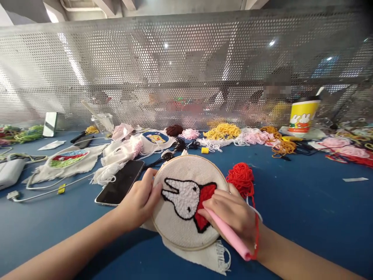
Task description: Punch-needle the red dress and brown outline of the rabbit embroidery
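Note:
A round embroidery hoop (171, 229) holds cream cloth with a white rabbit head outlined in black and a red part at its right. My left hand (140, 202) grips the hoop's left edge, thumb on the cloth. In my right hand (233, 214) is a pink punch needle pen (230, 231), its tip end hidden by my fingers at the red area. Red yarn trails from the pen's back end over my right wrist. Behind that hand lies a red yarn ball (241, 179). Frayed cloth hangs below the hoop.
On the blue table (303, 202), a black-screened phone (121, 182) lies left of the hoop. Yellow yarn (223, 131), white yarn and finished cloth pieces (68, 159) lie farther back. A yellow cup (303, 114) stands at the back right, before a perforated metal screen (186, 58).

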